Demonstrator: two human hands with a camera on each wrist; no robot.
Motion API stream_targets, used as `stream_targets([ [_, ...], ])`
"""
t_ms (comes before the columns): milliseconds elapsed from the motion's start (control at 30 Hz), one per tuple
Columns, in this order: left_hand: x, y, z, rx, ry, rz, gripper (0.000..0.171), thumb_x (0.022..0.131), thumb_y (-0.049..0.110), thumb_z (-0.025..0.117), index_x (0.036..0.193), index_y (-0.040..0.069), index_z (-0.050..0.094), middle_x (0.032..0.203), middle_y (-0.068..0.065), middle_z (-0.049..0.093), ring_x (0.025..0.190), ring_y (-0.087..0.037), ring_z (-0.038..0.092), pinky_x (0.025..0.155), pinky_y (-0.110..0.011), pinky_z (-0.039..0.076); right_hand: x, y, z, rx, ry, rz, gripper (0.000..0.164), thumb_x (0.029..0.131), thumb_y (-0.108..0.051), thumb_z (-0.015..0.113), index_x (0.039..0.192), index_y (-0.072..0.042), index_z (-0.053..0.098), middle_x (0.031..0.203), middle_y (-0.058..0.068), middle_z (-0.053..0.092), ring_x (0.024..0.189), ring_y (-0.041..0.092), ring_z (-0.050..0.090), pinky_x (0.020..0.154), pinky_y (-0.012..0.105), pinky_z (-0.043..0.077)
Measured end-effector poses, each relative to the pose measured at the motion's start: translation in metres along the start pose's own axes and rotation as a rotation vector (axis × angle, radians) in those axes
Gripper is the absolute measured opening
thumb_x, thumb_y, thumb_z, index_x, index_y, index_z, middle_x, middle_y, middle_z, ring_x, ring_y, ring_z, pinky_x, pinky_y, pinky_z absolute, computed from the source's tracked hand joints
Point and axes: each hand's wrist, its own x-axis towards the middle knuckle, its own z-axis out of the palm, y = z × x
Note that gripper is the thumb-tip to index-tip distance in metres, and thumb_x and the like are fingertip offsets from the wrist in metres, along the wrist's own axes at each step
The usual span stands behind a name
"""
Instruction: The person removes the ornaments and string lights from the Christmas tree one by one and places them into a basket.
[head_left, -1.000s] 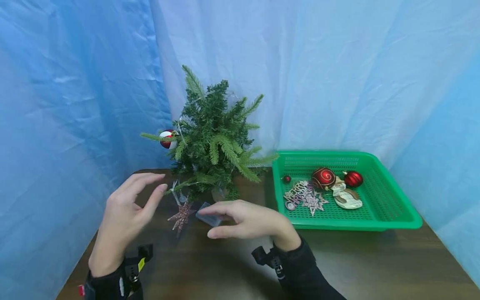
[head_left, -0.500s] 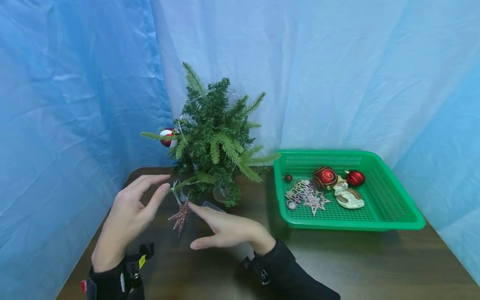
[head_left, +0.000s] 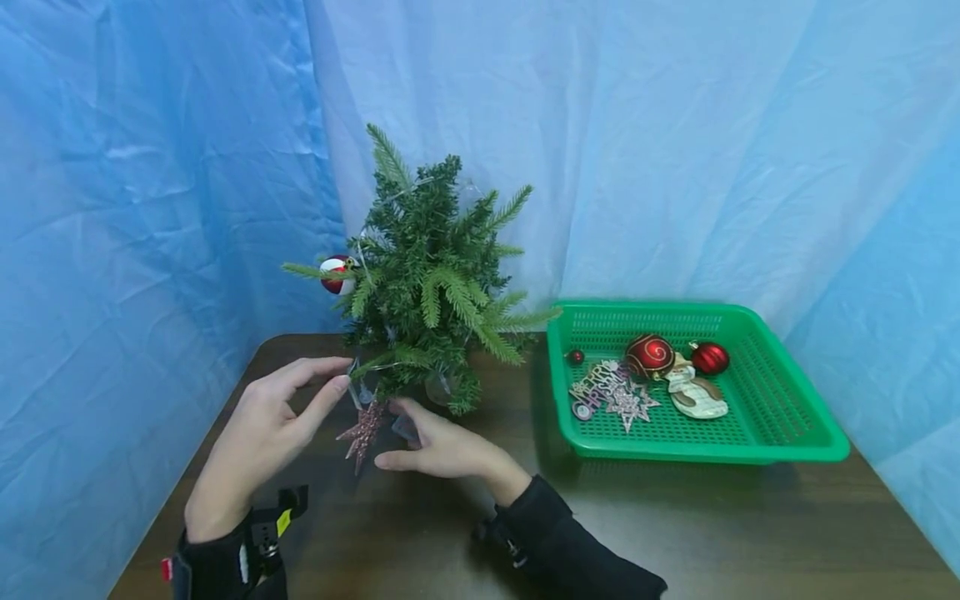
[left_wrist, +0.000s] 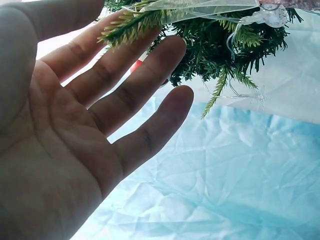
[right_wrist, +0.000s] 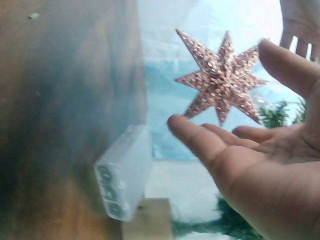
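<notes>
Hanging below the branch [head_left: 405, 357], the star [head_left: 362, 430] lies just left of the right hand [head_left: 444, 446], fingers spread, empty. Left hand [head_left: 272, 417]: fingers parted, empty, beside the branch.

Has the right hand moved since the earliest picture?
Yes: in the head view, the right hand has moved left, away from the basket and closer to the star.

1. My right hand [head_left: 442, 442]: shifted left from over the box [right_wrist: 122, 172], now at the star's [right_wrist: 220, 77] edge; contact unclear.
2. My left hand [head_left: 262, 425]: crept right, fingertips closer to ribbon [head_left: 354, 385].
3. Star: turned, narrower in head view.
</notes>
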Motion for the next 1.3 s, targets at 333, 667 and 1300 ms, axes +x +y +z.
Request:
stream_targets([
  [333, 0.0, -0.001, 0.001, 0.034, 0.006, 0.043, 0.023, 0.1, 0.015, 0.067, 0.121, 0.01, 0.073, 0.115, -0.002, 0.073, 0.107, -0.023, 0.068, 0.08, -0.032, 0.051, 0.013, 0.015, 0.012, 0.268, 0.085, 0.064, 0.077, 0.098, -0.023, 0.069, 0.161, -0.014, 0.025, 0.159, 0.005, 0.036, 0.144, 0.033, 0.038, 0.108, 0.04, 0.044],
  [667, 0.0, -0.004, 0.002, 0.047, 0.0, 0.079, 0.021, 0.097, 0.009, 0.069, 0.117, 0.009, 0.075, 0.111, 0.001, 0.073, 0.1, -0.02, 0.07, 0.076, -0.025, 0.05, 0.014, 0.017, 0.013, 0.286, 0.072, 0.069, 0.07, 0.097, -0.018, 0.071, 0.157, -0.013, 0.036, 0.138, 0.003, 0.056, 0.131, 0.028, 0.054, 0.099, 0.034, 0.05],
  [1300, -0.003, -0.003, 0.001, -0.015, -0.086, 0.017, 0.025, 0.098, 0.009, 0.068, 0.122, 0.009, 0.072, 0.114, -0.006, 0.071, 0.073, -0.009, 0.059, 0.053, -0.027, 0.043, 0.012, 0.014, 0.012, 0.177, -0.025, 0.075, 0.039, 0.102, -0.021, 0.064, 0.137, -0.007, 0.057, 0.124, 0.0, 0.062, 0.124, 0.023, 0.057, 0.095, 0.027, 0.049],
])
